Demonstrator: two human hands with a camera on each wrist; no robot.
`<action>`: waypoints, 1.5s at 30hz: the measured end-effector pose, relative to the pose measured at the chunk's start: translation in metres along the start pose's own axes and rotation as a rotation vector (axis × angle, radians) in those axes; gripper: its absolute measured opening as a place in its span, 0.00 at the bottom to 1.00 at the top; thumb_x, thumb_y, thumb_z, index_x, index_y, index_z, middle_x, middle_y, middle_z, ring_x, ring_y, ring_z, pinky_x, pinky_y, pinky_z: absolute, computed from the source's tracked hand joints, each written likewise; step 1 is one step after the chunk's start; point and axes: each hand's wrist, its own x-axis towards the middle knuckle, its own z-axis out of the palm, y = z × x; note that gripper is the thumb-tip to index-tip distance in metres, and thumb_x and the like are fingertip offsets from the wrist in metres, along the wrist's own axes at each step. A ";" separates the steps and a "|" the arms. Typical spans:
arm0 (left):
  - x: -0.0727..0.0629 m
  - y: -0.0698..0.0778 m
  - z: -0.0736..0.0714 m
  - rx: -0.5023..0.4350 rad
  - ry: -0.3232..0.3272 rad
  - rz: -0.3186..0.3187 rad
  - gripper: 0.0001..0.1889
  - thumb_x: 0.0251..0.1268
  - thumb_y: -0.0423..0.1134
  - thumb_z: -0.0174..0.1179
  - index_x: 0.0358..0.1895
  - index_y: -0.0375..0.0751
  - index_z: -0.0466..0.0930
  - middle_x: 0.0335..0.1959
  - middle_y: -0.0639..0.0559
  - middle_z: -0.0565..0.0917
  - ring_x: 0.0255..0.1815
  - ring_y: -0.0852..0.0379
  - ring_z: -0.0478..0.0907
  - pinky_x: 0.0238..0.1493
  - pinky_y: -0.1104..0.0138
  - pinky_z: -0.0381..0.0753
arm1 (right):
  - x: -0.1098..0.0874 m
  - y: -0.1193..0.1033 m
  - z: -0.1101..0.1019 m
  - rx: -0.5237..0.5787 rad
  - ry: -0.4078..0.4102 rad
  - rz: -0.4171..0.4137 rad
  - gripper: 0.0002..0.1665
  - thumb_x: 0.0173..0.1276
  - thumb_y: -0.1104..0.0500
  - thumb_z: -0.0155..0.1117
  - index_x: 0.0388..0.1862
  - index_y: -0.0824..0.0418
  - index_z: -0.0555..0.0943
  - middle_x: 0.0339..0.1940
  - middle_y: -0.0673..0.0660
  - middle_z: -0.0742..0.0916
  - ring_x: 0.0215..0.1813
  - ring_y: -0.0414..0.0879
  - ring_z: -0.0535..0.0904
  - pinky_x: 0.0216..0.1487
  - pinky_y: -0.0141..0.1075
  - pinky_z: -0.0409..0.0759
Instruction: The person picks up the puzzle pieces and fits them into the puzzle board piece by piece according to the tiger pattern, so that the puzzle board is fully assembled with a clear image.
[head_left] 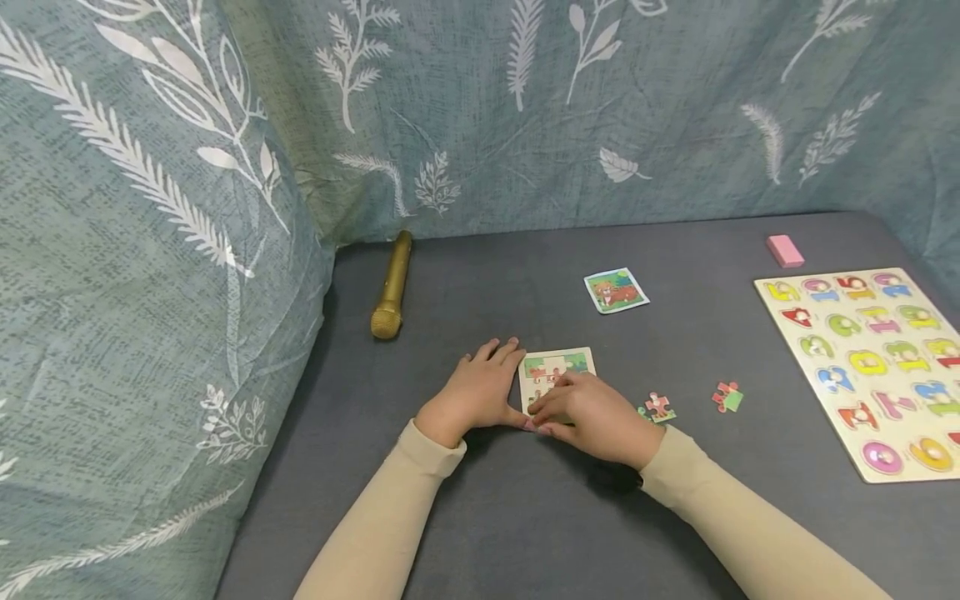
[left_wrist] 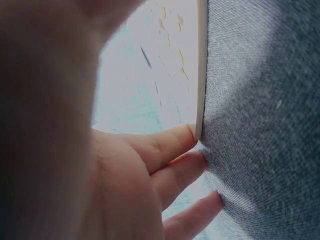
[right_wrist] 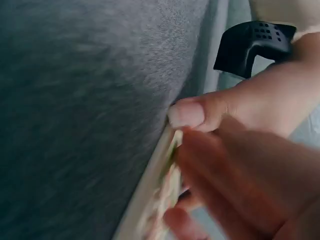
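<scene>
A small wooden jigsaw board (head_left: 591,357), partly filled with green and red pieces, lies in front of me. My left hand (head_left: 480,390) is spread along its left side, thumb at the near corner; in the left wrist view a straight fingertip (left_wrist: 187,132) touches the board's edge (left_wrist: 201,75). Over the board's near left part, my right hand (head_left: 592,417) has bent fingers. Those fingers (right_wrist: 225,175) appear blurred in the right wrist view, close to the left thumb (right_wrist: 187,114); I cannot tell whether they pinch a puzzle piece.
Loose puzzle pieces (head_left: 658,407) lie right of my right hand, with more pieces (head_left: 727,397) farther right. A picture card (head_left: 617,291) lies beyond the board. A gold microphone (head_left: 392,287) is at back left, a number board (head_left: 832,375) and pink block (head_left: 785,251) at right.
</scene>
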 end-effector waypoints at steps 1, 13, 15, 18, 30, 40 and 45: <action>0.000 0.000 0.000 -0.002 -0.002 -0.002 0.58 0.53 0.65 0.78 0.83 0.42 0.60 0.84 0.44 0.57 0.83 0.39 0.53 0.73 0.36 0.63 | -0.003 0.002 -0.003 0.066 0.000 0.007 0.07 0.68 0.60 0.77 0.44 0.55 0.94 0.51 0.47 0.92 0.54 0.46 0.83 0.64 0.49 0.76; 0.000 0.001 0.000 -0.030 -0.009 0.003 0.60 0.51 0.68 0.77 0.83 0.42 0.59 0.85 0.44 0.55 0.84 0.39 0.51 0.75 0.37 0.61 | -0.059 0.036 -0.059 -0.126 -0.057 0.395 0.18 0.49 0.53 0.90 0.33 0.53 0.88 0.32 0.47 0.80 0.37 0.47 0.72 0.39 0.44 0.73; 0.000 0.001 0.000 -0.028 -0.011 -0.004 0.60 0.51 0.68 0.78 0.83 0.42 0.59 0.85 0.44 0.55 0.84 0.39 0.51 0.75 0.37 0.61 | -0.065 0.038 -0.057 -0.098 -0.104 0.384 0.20 0.46 0.51 0.91 0.31 0.51 0.86 0.30 0.45 0.77 0.36 0.44 0.69 0.38 0.41 0.71; -0.002 -0.001 -0.001 -0.026 -0.009 -0.013 0.60 0.51 0.67 0.78 0.83 0.42 0.60 0.85 0.44 0.56 0.84 0.38 0.51 0.74 0.36 0.61 | -0.068 0.037 -0.053 -0.032 -0.104 0.350 0.20 0.45 0.53 0.91 0.27 0.48 0.83 0.28 0.42 0.75 0.35 0.41 0.66 0.37 0.38 0.70; 0.001 0.001 0.003 0.000 -0.004 -0.007 0.60 0.51 0.69 0.76 0.83 0.43 0.60 0.85 0.44 0.57 0.83 0.39 0.53 0.74 0.37 0.62 | -0.008 0.037 -0.049 0.332 0.103 0.437 0.06 0.70 0.67 0.74 0.43 0.59 0.87 0.37 0.51 0.87 0.38 0.45 0.82 0.41 0.41 0.82; -0.002 0.001 0.001 0.014 -0.006 -0.015 0.59 0.51 0.70 0.75 0.83 0.44 0.61 0.84 0.45 0.57 0.83 0.40 0.53 0.74 0.38 0.63 | 0.034 0.048 -0.024 0.180 0.037 0.548 0.04 0.67 0.65 0.77 0.36 0.62 0.87 0.32 0.53 0.85 0.34 0.46 0.80 0.40 0.43 0.81; -0.002 0.001 0.002 0.016 -0.001 -0.013 0.59 0.51 0.70 0.76 0.83 0.43 0.61 0.84 0.45 0.58 0.83 0.39 0.54 0.73 0.37 0.64 | 0.035 0.050 -0.018 0.069 0.036 0.496 0.07 0.63 0.62 0.81 0.39 0.62 0.90 0.35 0.53 0.82 0.37 0.47 0.80 0.43 0.44 0.82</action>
